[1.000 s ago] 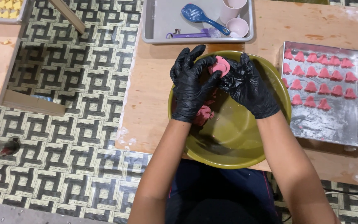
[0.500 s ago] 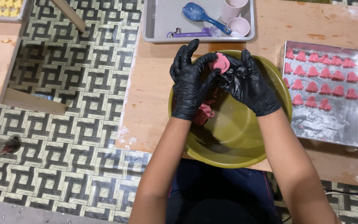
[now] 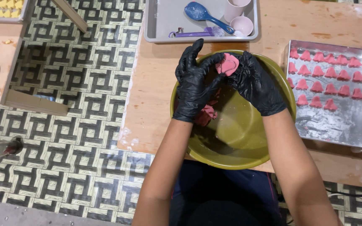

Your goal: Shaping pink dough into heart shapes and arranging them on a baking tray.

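Here, both black-gloved hands, left [image 3: 195, 86] and right [image 3: 254, 83], closed around a flat pink dough piece [image 3: 228, 65] above the olive-green round bowl [image 3: 248, 142]. Already shaped: three rows of pink dough bells on the metal tray [image 3: 336, 125]. Left: a pink dough lump [image 3: 205, 114] in the bowl.

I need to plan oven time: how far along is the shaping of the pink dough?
Done: three rows of shaped pink pieces fill the upper part of the metal tray; its lower part is bare. In hand: the left hand and right hand press a flat pink piece over the green bowl. Left: a small lump of dough in the bowl.
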